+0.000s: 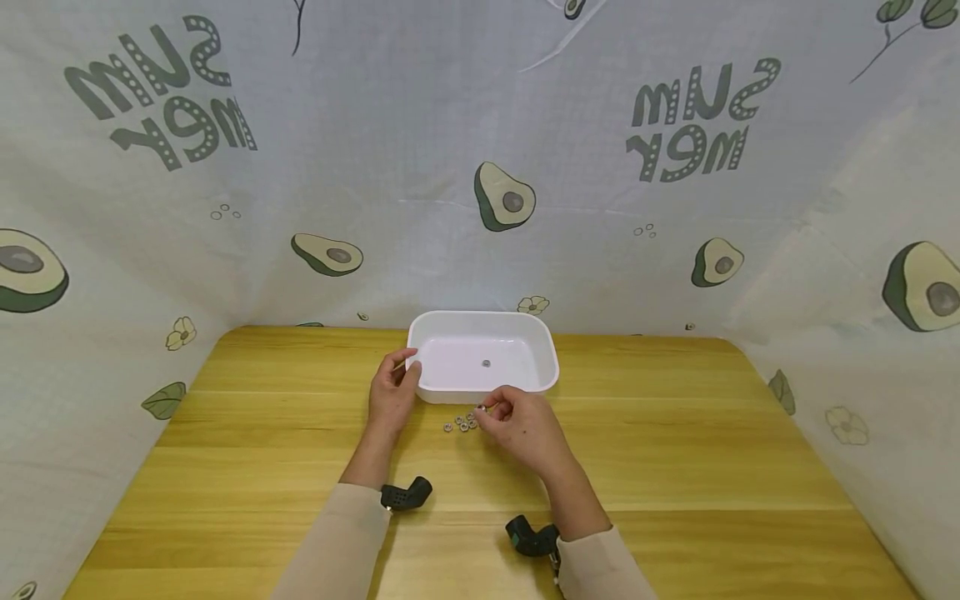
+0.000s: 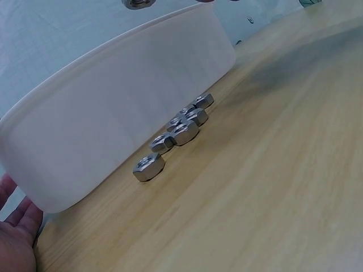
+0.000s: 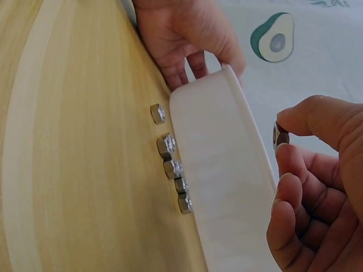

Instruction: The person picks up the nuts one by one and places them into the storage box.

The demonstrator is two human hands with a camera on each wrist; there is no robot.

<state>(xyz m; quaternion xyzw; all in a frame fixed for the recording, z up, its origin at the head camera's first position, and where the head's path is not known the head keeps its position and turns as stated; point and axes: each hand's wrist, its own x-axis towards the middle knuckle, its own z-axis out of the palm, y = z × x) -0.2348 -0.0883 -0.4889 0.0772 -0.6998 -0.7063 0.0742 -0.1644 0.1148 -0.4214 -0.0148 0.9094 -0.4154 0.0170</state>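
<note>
A white plastic basin (image 1: pixel 457 397) stands at the far side of the table. At its left end my left hand (image 1: pixel 392 396) grips the wall, thumb at the rim and fingers along the outside. My right hand (image 1: pixel 525 425) pinches a metal hex nut (image 3: pixel 281 136) between thumb and forefinger, above the table by the basin's near wall. Several more hex nuts (image 2: pixel 185 132) lie in a loose row on the wood, close to that wall. One nut (image 1: pixel 486 363) rests on the basin floor.
The wooden table (image 1: pixel 225 467) runs up to a pale cloth (image 1: pixel 420 167) printed with avocados, which hangs behind and at both sides. A black wrist device (image 1: pixel 406 494) sits on the left arm, and another black wrist device (image 1: pixel 531 537) on the right.
</note>
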